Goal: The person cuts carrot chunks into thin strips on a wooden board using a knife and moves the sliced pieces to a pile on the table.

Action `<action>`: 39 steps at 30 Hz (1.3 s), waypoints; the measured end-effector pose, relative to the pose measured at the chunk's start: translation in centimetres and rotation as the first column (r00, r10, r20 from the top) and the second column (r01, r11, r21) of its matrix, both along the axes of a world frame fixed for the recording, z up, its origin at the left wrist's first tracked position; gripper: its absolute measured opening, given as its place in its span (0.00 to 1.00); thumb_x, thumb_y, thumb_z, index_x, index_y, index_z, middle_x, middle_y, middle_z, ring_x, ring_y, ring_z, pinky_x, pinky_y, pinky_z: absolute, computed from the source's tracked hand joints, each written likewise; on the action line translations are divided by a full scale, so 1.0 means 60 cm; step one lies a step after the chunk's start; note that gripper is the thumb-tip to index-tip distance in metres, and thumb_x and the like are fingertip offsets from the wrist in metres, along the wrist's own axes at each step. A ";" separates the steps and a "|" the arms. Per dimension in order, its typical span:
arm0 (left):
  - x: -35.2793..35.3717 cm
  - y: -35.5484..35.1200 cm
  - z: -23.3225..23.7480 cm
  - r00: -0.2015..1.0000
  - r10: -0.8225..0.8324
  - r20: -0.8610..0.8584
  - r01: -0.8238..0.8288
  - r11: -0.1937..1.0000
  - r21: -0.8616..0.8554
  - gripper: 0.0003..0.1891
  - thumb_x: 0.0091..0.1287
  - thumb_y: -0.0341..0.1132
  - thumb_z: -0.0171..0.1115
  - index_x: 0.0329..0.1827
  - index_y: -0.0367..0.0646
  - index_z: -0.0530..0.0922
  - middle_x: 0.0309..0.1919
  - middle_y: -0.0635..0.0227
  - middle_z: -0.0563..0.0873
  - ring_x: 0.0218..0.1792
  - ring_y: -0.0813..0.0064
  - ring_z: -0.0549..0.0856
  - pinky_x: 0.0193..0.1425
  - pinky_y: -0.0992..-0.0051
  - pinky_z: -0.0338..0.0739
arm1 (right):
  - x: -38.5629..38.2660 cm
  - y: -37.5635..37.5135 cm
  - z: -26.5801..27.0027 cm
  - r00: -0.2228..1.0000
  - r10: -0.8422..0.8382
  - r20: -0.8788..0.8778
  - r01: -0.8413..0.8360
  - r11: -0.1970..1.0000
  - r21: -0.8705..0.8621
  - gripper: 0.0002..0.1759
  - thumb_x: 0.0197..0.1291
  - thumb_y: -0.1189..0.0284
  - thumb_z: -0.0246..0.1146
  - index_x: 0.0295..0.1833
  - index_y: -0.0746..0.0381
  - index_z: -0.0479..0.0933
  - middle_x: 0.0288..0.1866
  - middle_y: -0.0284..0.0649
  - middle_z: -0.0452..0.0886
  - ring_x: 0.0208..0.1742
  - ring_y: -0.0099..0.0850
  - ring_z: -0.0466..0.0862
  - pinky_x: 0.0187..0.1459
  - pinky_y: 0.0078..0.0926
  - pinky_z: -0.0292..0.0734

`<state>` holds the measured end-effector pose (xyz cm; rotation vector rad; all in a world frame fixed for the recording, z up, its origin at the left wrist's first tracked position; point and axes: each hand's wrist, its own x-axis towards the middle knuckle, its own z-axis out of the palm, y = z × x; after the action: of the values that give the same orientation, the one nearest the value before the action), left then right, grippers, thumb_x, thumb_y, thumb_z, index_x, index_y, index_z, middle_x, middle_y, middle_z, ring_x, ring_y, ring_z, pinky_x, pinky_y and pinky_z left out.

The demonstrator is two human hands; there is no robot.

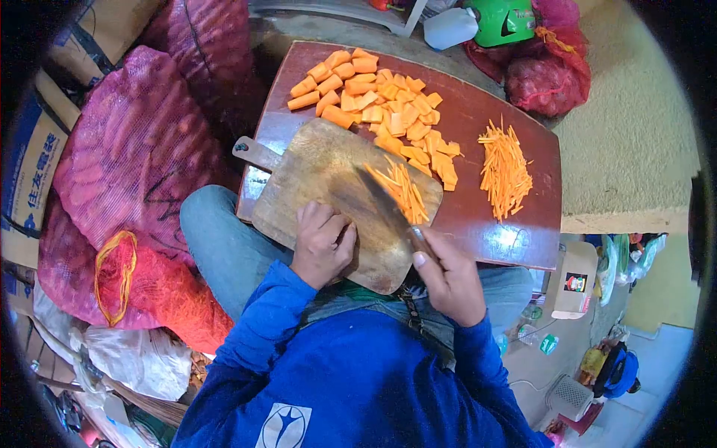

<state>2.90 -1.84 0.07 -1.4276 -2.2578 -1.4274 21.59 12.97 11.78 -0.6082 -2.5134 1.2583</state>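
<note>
My right hand point(450, 276) is wrapped round the handle of a knife point(385, 196), whose blade lies along the left side of a small heap of carrot strips point(403, 193) on the wooden cutting board point(306, 175). My left hand point(323, 243) rests on the board's lower part with its fingers curled; whether anything is under them is hidden. Behind the board, carrot chunks point(325, 78) and flat carrot slices point(407, 112) are spread on the red-brown table point(463, 97). A larger pile of carrot strips point(504, 172) sits at the table's right.
Pink mesh sacks point(134, 149) fill the left side, with a red net bag point(164, 295) below them. Beyond the table stand a green container point(504, 21), a whitish jug point(450, 28) and a red mesh bag point(549, 78). A metal grater point(571, 396) lies at lower right.
</note>
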 end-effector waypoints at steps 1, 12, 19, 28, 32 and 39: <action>0.000 0.000 0.002 1.000 -0.007 -0.006 0.007 1.000 0.001 0.07 0.57 0.26 0.76 0.35 0.41 0.85 0.35 0.61 0.80 0.42 0.54 0.80 0.51 0.56 0.72 | 0.000 -0.003 -0.020 0.998 0.015 0.061 -0.010 0.997 -0.076 0.24 0.76 0.73 0.64 0.74 0.68 0.78 0.49 0.64 0.88 0.51 0.57 0.93 0.53 0.45 0.86; 0.001 0.003 0.004 0.996 -0.013 -0.085 0.008 0.998 -0.058 0.07 0.57 0.25 0.76 0.36 0.41 0.86 0.36 0.62 0.82 0.42 0.55 0.80 0.50 0.57 0.72 | 0.007 0.011 -0.030 0.988 0.089 0.129 -0.086 0.996 -0.030 0.23 0.76 0.74 0.65 0.72 0.71 0.79 0.53 0.59 0.91 0.54 0.53 0.94 0.58 0.40 0.86; 0.002 0.003 0.004 0.995 -0.016 -0.095 0.009 0.997 -0.077 0.08 0.57 0.26 0.76 0.37 0.43 0.85 0.37 0.62 0.81 0.43 0.54 0.80 0.52 0.56 0.71 | 0.043 0.096 0.023 0.957 -0.271 0.102 0.265 0.962 0.066 0.21 0.79 0.69 0.63 0.71 0.67 0.81 0.52 0.63 0.90 0.56 0.59 0.92 0.55 0.48 0.86; 0.001 0.003 0.003 0.993 -0.014 -0.120 0.003 0.996 -0.087 0.08 0.58 0.24 0.77 0.38 0.44 0.86 0.37 0.62 0.83 0.42 0.54 0.80 0.50 0.56 0.72 | 0.057 0.142 0.012 0.944 -0.271 0.187 0.227 0.947 0.226 0.18 0.80 0.69 0.63 0.67 0.67 0.83 0.44 0.66 0.87 0.49 0.64 0.90 0.48 0.52 0.84; 0.001 0.004 0.006 0.994 -0.018 -0.111 0.008 0.996 -0.088 0.08 0.58 0.25 0.77 0.38 0.44 0.86 0.37 0.62 0.82 0.42 0.54 0.80 0.50 0.56 0.72 | 0.053 0.154 -0.017 0.929 -0.292 0.226 0.216 0.926 0.309 0.17 0.80 0.69 0.63 0.66 0.66 0.83 0.44 0.66 0.87 0.49 0.64 0.90 0.48 0.52 0.84; 0.001 0.005 0.005 0.992 -0.006 -0.128 -0.005 0.997 -0.083 0.08 0.57 0.25 0.77 0.37 0.45 0.86 0.37 0.63 0.82 0.42 0.54 0.80 0.49 0.56 0.72 | 0.067 0.154 0.004 0.931 -0.337 0.139 0.309 0.932 0.188 0.19 0.80 0.69 0.64 0.69 0.68 0.82 0.42 0.63 0.88 0.44 0.55 0.92 0.47 0.43 0.85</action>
<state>2.98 -1.52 0.38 -1.4974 -2.2611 -1.2171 25.62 22.22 12.01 -1.0779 -2.4791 0.9053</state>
